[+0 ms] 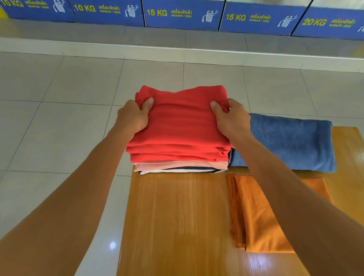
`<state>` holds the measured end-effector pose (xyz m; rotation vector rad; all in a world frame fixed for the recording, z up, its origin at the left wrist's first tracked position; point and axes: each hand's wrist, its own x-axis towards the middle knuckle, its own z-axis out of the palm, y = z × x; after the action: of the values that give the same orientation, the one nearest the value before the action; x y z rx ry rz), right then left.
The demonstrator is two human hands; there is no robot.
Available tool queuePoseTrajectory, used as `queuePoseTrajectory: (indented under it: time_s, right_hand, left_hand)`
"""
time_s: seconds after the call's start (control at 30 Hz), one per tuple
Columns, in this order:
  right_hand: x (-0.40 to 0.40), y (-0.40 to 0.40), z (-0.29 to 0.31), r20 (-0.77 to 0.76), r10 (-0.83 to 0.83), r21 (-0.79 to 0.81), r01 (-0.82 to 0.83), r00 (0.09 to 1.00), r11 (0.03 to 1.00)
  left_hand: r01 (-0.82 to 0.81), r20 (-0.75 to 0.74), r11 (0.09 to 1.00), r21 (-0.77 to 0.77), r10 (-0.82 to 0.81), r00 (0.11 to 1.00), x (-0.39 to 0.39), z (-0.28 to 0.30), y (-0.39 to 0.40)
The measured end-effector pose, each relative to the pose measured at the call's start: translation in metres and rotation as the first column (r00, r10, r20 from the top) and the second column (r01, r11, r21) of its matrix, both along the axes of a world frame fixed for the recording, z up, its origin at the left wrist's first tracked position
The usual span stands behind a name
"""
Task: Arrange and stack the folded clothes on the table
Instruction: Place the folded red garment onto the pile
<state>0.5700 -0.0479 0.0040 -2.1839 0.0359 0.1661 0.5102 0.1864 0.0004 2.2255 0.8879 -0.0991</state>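
Observation:
A folded red garment (pixel 182 124) tops a stack at the far left corner of the wooden table (pixel 177 228). Under it lie a folded pink piece (pixel 179 164) and a white and dark striped piece (pixel 180 170). My left hand (pixel 133 118) grips the red garment's left edge, thumb on top. My right hand (pixel 231 121) grips its right edge, thumb on top too. A folded blue towel (pixel 293 141) lies right of the stack. A folded orange cloth (pixel 263 214) lies nearer, partly under my right forearm.
The table's near left part is bare wood. Beyond and to the left of the table is pale tiled floor (pixel 41 130). A raised step (pixel 167 49) carries a row of washing machines with blue labelled panels (pixel 181 14) at the back.

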Motion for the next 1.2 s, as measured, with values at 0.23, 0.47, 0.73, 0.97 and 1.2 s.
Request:
queuePoseTrajectory:
  time_s: [0.23, 0.47, 0.73, 0.97, 1.2]
  right_hand:
    - [-0.003, -0.001, -0.007, -0.130, -0.088, 0.056, 0.096, 0.988, 0.994]
    - [-0.006, -0.002, 0.003, -0.129, -0.081, -0.008, 0.081, 0.988, 0.997]
    - [-0.037, -0.035, 0.028, -0.022, -0.062, -0.071, 0.060, 0.998, 0.996]
    - [-0.073, -0.085, 0.030, -0.019, -0.183, -0.031, 0.182, 0.983, 0.983]
    - [-0.103, -0.148, 0.025, -0.022, -0.261, -0.100, 0.257, 0.965, 0.961]
  left_hand:
    - [-0.021, 0.045, 1.000, 0.002, 0.021, 0.999, -0.011, -0.008, -0.004]
    - [-0.141, -0.031, 0.988, -0.058, 0.140, 0.990, -0.007, 0.002, -0.009]
    - [-0.244, 0.133, 0.969, -0.027, 0.245, 0.960, -0.037, 0.038, -0.014]
    - [-0.241, 0.529, 0.966, 0.096, 0.155, 0.834, -0.089, 0.062, -0.099]
    - [0.030, 0.204, 0.971, -0.238, 0.020, 0.979, -0.119, 0.030, -0.216]
